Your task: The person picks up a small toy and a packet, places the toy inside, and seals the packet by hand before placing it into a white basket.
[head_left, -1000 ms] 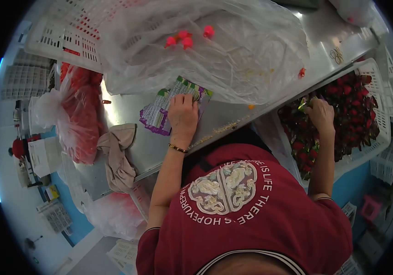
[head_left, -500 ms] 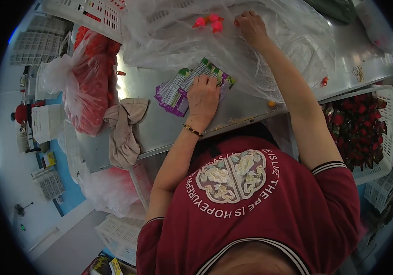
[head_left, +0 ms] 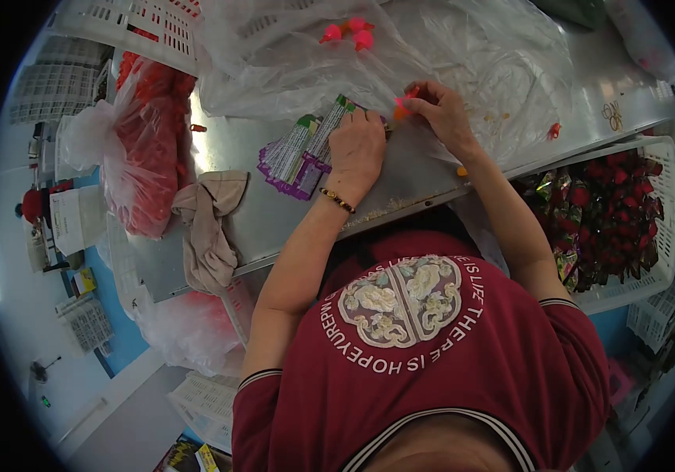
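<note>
Purple-and-green printed packets [head_left: 294, 161] lie fanned out on the metal table. My left hand [head_left: 357, 149] is over their right side, with fingers curled around the top packet [head_left: 329, 134]. Just right of it, my right hand [head_left: 446, 118] pinches a small pink-and-orange plastic piece [head_left: 405, 105] above the edge of a clear plastic sheet or bag [head_left: 479, 71]. Similar pink pieces with orange tips [head_left: 349, 33] lie together on the plastic farther back. What the left fingertips cover is hidden.
A beige cloth [head_left: 210, 228] hangs over the table's left edge, near a bag of red pieces [head_left: 148, 157]. At right, a white crate [head_left: 663, 236] holds dark red wrapped items. Rubber bands [head_left: 612, 116] and a red piece [head_left: 554, 130] lie on the table.
My right hand has come back from the plastic toward my left hand, bringing a pink-and-orange piece. My left hand stays at the packets and has shifted slightly.
</note>
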### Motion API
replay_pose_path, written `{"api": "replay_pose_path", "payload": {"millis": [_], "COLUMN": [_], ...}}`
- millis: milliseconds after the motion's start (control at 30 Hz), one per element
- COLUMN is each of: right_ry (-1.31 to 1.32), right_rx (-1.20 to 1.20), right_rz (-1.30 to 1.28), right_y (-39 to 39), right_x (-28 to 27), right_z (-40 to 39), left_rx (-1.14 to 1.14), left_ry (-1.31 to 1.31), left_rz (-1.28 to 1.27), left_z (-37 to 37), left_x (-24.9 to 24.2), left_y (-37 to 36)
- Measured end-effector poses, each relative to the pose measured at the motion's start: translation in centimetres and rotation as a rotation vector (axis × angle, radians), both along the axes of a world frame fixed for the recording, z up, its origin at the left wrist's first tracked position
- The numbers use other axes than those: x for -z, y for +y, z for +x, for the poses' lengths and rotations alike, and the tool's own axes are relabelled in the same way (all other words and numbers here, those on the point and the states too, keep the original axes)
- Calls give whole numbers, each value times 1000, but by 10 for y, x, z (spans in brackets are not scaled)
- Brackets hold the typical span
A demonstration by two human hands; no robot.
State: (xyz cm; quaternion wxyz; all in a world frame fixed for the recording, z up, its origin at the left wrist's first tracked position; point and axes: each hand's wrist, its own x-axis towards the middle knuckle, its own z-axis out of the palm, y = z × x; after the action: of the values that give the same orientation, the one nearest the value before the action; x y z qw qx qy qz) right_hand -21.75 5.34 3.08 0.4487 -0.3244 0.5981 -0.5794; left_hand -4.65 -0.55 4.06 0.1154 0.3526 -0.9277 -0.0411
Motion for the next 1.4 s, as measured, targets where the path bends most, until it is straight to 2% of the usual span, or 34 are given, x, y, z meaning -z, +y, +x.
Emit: {"api": "replay_pose_path", "payload": {"millis": [200, 300, 367, 400, 467, 600, 667, 800, 867, 900, 967, 1000, 1067, 1100, 1167, 1300, 1367, 1400], "right_ry": [235, 332, 522, 525, 744, 790, 992, 1105, 1170, 1171, 921, 920, 410, 412, 71, 87, 451, 452], "right_rx": [15, 30, 11, 9, 0, -76, -119, -119, -63, -72, -66, -71, -21, -19, 3, -73, -247, -245], "right_rz": [61, -24, -86, -88, -94, -38, -114, -133, -107, -108, 144, 144, 130, 132, 72, 109, 159, 163], "right_y": [8, 11, 10, 12, 17, 31, 38, 43, 42, 42, 38, 35, 27, 21, 11, 6, 14, 18], "right_x": [-4, 5, 8, 4, -9, -16, -14, -14, -12, -13, -17, -22, -33, -33, -30, -15, -7, -7], "right_z": [-2, 0, -2, -2, -1, -8, -13, -14, -13, -12, -8, -2, 14, 23, 41, 53, 44, 40], "left_rx": [66, 67, 68, 65, 80, 62, 15, -20, -67, -74, -136, -141, -245, -243, -265, -359, -384, -384], "left_ry": [24, 71, 4, 7, -135, -227, -185, -43, 217, 217, 500, 498, 619, 621, 671, 771, 921, 921], "left_rz": [-15, -34, -80, -81, -134, -231, -230, -153, -69, -66, 53, 54, 248, 250, 419, 563, 758, 764], "left_z": [31, 33, 28, 25, 18, 8, 7, 17, 22, 25, 31, 33, 34, 33, 32, 33, 36, 36], "left_x": [-11, -13, -7, -7, -9, 6, 7, 2, 4, 7, 15, 18, 21, 21, 18, 18, 26, 28], "left_y": [1, 6, 5, 7, 9, 11, 11, 8, 10, 10, 11, 11, 11, 11, 12, 8, 3, 2]}}
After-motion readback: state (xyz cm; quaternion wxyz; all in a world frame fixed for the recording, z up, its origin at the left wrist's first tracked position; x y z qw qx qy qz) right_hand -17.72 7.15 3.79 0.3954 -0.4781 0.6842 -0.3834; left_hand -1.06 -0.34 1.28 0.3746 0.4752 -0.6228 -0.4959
